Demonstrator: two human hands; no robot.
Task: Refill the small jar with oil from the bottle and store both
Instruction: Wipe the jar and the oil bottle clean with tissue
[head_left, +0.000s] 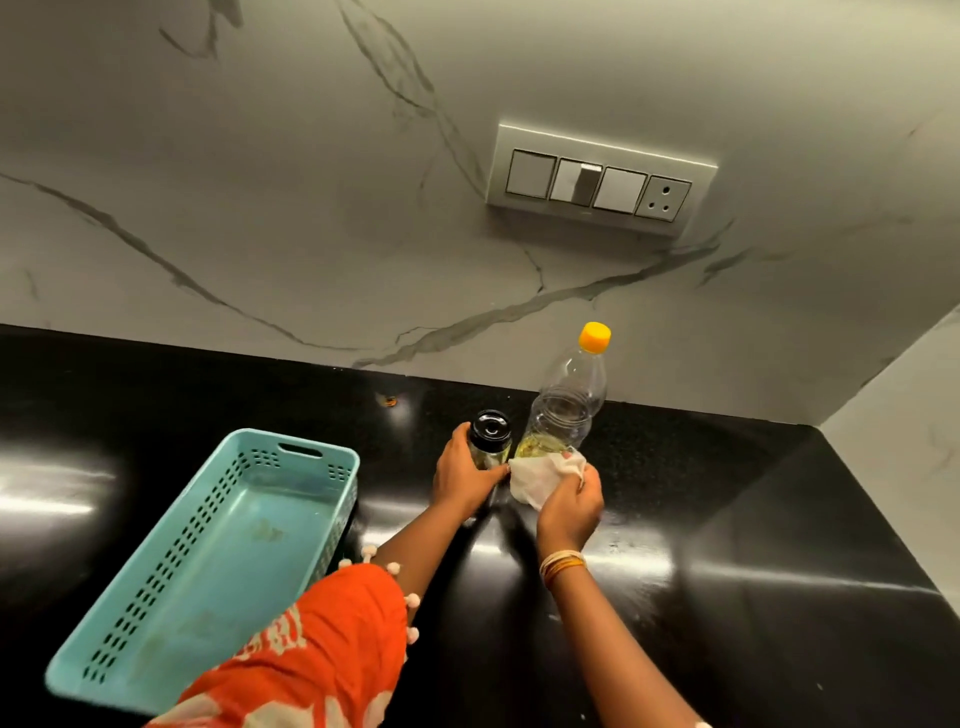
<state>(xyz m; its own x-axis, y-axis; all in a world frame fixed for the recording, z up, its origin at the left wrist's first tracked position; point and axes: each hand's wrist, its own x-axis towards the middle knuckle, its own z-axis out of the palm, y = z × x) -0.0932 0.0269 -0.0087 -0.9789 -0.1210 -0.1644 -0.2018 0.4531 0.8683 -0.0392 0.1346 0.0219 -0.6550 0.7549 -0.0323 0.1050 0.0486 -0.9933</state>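
Observation:
A small glass jar (490, 439) with a black lid stands on the black counter, with yellow oil showing through its side. My left hand (464, 477) is wrapped around the jar's body. Right beside it stands a clear plastic bottle (569, 402) with a yellow cap on and a little oil at the bottom. My right hand (570, 506) grips a crumpled white cloth (540, 480), pressed against the bottle's base and touching the jar.
A light blue perforated basket (156, 613) lies on the counter (753, 545) at the left, with nothing in it. A marble wall with a switch panel (597, 182) rises behind. A side wall closes the counter at the far right.

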